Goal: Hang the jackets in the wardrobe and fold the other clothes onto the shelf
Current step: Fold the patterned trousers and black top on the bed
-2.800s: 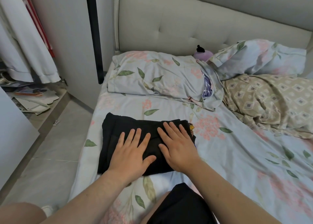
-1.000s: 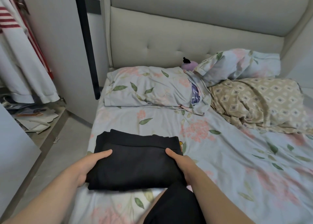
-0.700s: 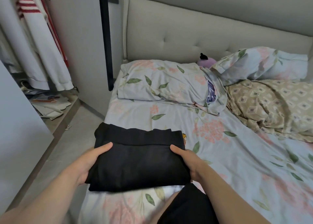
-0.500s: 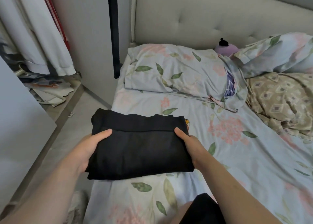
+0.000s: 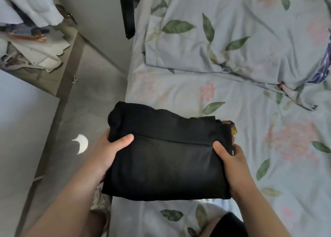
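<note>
1. A folded black fabric garment (image 5: 166, 158) is held flat between both hands, above the near left edge of the bed; its left end reaches out over the grey floor (image 5: 80, 111).
2. The left hand (image 5: 107, 152) grips the garment's left edge, thumb on top and fingers underneath.
3. The right hand (image 5: 231, 161) grips the right edge the same way, thumb lying on the upper fold.
4. A small yellow and purple printed patch (image 5: 232, 127) peeks out at the garment's far right corner.
5. The bed's pale blue floral sheet (image 5: 268, 183) carries a matching floral pillow (image 5: 241, 40) further back.
6. At the upper left, loose white papers (image 5: 35, 48) lie on the wardrobe base below a hanging white garment hem (image 5: 32, 7).
</note>
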Motion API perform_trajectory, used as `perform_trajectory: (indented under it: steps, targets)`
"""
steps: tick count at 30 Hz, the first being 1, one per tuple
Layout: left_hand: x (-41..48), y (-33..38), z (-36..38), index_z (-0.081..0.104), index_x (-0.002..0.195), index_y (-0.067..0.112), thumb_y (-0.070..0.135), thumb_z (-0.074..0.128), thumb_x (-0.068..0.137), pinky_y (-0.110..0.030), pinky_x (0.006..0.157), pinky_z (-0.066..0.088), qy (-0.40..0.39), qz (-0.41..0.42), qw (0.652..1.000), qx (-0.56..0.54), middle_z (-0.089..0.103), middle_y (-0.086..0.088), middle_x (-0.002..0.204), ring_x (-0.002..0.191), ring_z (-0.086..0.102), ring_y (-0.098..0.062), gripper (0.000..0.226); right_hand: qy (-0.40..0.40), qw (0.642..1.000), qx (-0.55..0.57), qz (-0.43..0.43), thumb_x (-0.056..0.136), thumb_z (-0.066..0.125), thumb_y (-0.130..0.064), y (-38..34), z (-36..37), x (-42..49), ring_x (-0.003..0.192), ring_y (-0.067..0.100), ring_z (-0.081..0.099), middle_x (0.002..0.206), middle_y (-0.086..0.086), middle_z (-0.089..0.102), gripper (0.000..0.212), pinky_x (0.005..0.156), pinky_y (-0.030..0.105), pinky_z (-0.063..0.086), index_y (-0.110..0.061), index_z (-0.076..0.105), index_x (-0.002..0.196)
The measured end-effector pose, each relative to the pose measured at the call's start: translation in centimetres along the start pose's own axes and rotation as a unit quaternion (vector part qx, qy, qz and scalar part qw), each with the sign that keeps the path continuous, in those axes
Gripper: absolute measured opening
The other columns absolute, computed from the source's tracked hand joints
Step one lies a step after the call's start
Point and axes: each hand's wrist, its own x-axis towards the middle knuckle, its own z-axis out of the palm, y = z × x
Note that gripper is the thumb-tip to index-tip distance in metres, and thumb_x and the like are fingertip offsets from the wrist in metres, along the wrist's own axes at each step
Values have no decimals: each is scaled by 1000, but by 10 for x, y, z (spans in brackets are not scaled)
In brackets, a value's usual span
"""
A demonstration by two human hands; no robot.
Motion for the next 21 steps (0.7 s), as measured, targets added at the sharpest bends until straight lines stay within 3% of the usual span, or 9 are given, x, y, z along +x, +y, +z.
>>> perform_trajectory:
  steps: [2, 4, 6, 9, 14, 17, 21]
  targets:
    - [-6, 5, -2, 65, 115, 27, 33, 75, 70, -38, 76, 56, 3, -13, 1000, -16, 75, -1, 106, 95, 73, -23, 46, 3, 1000, -2, 8, 77, 76, -54, -16, 2, -7, 88, 21, 73, 108, 0, 70, 43, 76, 43, 60, -33, 57, 109]
    - [-17, 14, -7, 64, 117, 28, 26, 73, 80, -42, 84, 55, 4, -19, 999, -28, 74, -1, 110, 99, 72, -23, 39, -5, 1000, -5, 4, 79, 77, -48, -39, 4, -15, 80, 16, 74, 107, -2, 70, 32, 64, 33, 60, -39, 56, 102]
    - [-29, 28, -19, 64, 118, 29, 24, 72, 81, -42, 83, 56, 21, -11, 999, -38, 74, -1, 112, 100, 72, -23, 38, -10, 1000, -10, -20, 76, 79, -47, -64, 12, -23, 75, 10, 73, 105, -7, 70, 34, 55, 25, 57, -41, 57, 100]
    - [-52, 78, -49, 66, 116, 30, 30, 73, 74, -35, 74, 57, 40, 11, 998, -53, 74, -1, 112, 99, 72, -24, 43, -36, 998, 3, -49, 64, 82, -52, -120, 35, -49, 76, 8, 73, 97, -13, 72, 43, 53, 20, 55, -42, 59, 100]
    - [-106, 198, -108, 68, 108, 37, 38, 73, 70, -34, 76, 56, 52, 80, 995, -30, 74, 6, 109, 94, 73, -16, 38, -78, 991, 49, -99, 56, 81, -55, -220, 74, -121, 82, 13, 75, 99, -11, 73, 54, 61, 29, 59, -38, 60, 103]
    - [-152, 265, -141, 73, 101, 36, 42, 75, 70, -38, 75, 55, 49, 101, 994, -3, 75, 1, 106, 93, 74, -22, 31, -88, 986, 68, -126, 52, 80, -58, -274, 90, -173, 83, 15, 75, 99, -10, 74, 63, 67, 35, 60, -35, 60, 107]
    - [-221, 370, -180, 74, 96, 28, 51, 78, 60, -45, 81, 55, 67, 137, 988, 38, 77, -3, 97, 85, 75, -25, 42, -90, 975, 72, -189, 62, 83, -53, -362, 104, -254, 78, 13, 75, 91, -10, 76, 52, 67, 34, 59, -34, 61, 104]
